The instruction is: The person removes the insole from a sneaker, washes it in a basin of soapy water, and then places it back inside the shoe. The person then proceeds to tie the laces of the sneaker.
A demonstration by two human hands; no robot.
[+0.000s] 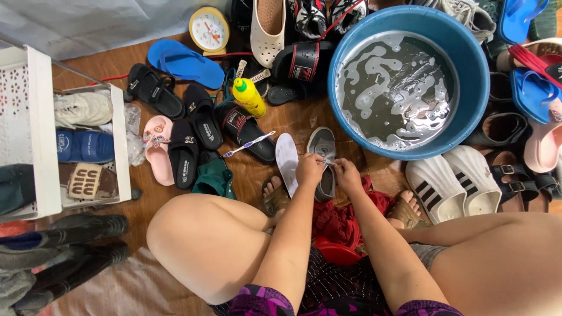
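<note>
My left hand (308,169) and my right hand (347,174) meet over a grey sneaker (322,146) on the floor between my knees, both pinching at its laces. A white insole (287,158) lies just left of the sneaker, under my left hand. A red cloth (335,222) sits below my wrists, between my sandalled feet.
A blue basin (468,88) of foamy grey water stands at the upper right. White striped sneakers (451,181) lie under it. A toothbrush (249,144), a yellow bottle (248,96), a yellow clock (209,29), many sandals and slippers surround me. A white shoe rack (35,129) is at left.
</note>
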